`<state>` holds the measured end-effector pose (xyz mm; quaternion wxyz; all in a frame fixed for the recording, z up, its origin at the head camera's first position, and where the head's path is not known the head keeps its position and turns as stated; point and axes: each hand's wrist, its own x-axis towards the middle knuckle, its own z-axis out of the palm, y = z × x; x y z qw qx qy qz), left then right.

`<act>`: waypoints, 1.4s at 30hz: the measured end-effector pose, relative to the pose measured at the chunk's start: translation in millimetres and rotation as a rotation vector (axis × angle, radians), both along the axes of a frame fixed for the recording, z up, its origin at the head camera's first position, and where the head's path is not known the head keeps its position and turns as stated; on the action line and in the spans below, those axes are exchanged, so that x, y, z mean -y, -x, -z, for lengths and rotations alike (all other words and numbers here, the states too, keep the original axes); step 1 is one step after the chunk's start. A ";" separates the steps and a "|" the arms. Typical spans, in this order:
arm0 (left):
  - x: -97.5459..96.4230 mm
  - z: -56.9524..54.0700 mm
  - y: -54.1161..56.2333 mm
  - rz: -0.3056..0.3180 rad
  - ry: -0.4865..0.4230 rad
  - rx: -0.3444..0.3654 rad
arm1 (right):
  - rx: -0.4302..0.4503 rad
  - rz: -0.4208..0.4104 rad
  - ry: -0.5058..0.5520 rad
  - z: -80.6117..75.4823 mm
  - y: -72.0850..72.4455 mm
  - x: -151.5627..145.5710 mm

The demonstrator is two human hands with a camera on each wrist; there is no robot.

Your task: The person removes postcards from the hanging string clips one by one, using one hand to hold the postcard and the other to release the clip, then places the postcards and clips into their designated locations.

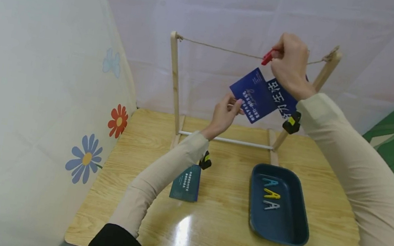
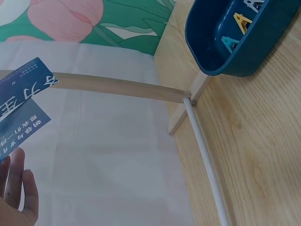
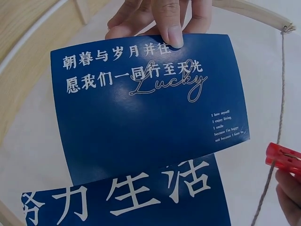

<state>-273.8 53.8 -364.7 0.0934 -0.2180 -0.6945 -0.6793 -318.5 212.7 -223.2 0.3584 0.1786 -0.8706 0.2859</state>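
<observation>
My left hand [image 1: 224, 114] pinches a dark blue card [image 3: 150, 108] by its edge, thumb on the printed face, as the right wrist view shows. White lettering and the word "Lucky" are on it. A second blue card [image 1: 281, 96] with large white characters is partly behind the first one; how it is held up is hidden behind my right hand. My right hand [image 1: 291, 62] pinches a red clothespin [image 3: 284, 157] at the twine [image 1: 223, 49], which passes by the clothespin's jaws. The held card's upper corner is just below the clothespin.
The twine spans a wooden frame [image 1: 175, 77] with a white bottom bar [image 1: 243, 143]. On the table [image 1: 220, 224], a dark blue tray [image 1: 272, 230] contains blue, yellow and white clothespins [image 1: 272, 194]. Left of it lies a small stack of green-blue cards [image 1: 185, 185].
</observation>
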 end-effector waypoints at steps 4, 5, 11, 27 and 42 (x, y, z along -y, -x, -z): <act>0.0 8.3 6.4 -0.008 0.010 -0.012 | -0.050 -0.010 -0.004 0.9 0.8 0.4; -0.8 12.5 9.9 -0.014 0.011 -0.014 | -0.060 -0.013 -0.005 0.9 0.8 0.7; -0.5 17.8 15.3 -0.031 0.004 -0.026 | -0.046 -0.016 0.002 -1.0 -3.1 4.6; 11.7 0.0 -9.2 -0.046 -0.003 -0.026 | 0.004 -0.026 -0.045 7.2 -10.3 11.7; 21.3 35.3 8.5 -0.041 -0.042 -0.032 | 0.003 -0.135 -0.137 35.5 -22.9 6.9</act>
